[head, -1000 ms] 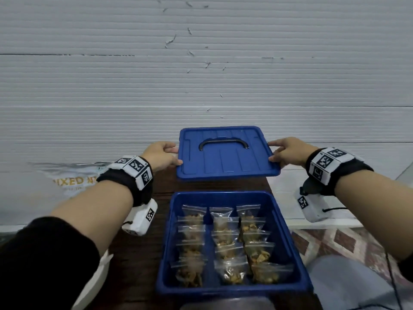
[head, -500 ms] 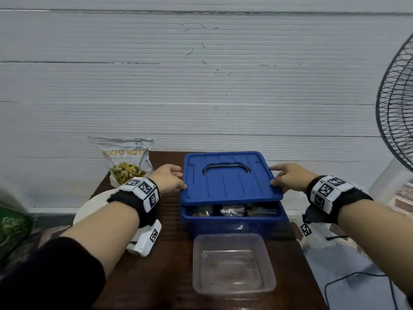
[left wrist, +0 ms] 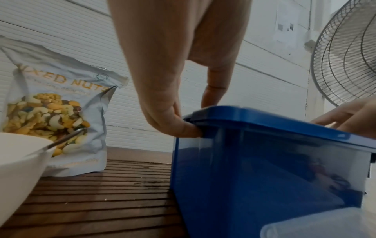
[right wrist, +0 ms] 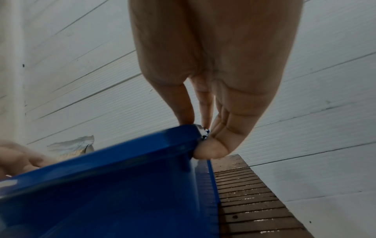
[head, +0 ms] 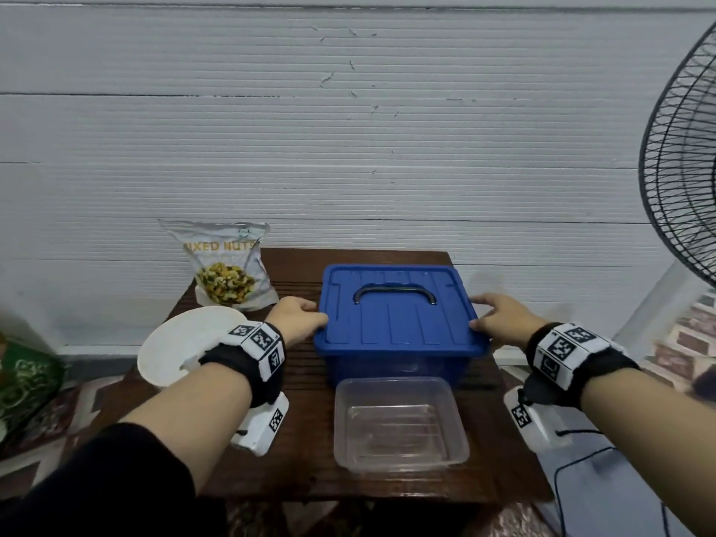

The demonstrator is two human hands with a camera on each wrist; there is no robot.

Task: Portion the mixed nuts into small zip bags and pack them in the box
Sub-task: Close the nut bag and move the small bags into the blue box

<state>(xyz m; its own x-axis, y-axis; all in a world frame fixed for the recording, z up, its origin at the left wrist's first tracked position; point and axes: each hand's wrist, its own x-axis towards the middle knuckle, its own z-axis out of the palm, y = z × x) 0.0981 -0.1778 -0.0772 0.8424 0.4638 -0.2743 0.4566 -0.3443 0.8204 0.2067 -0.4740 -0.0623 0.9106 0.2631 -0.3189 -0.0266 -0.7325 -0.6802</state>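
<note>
Box (head: 395, 366) lidded; contents hidden behind blue walls.

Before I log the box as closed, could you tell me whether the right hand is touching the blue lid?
Touching: in the right wrist view, the right hand pinches the blue lid at its edge.

You've brought the lid (head: 397, 308) down from above the open box (head: 395, 364) onto its rim; the zip bags inside no longer show. Your left hand (head: 296, 317) and right hand (head: 499, 323) came down with it (each pinching a side edge).
</note>
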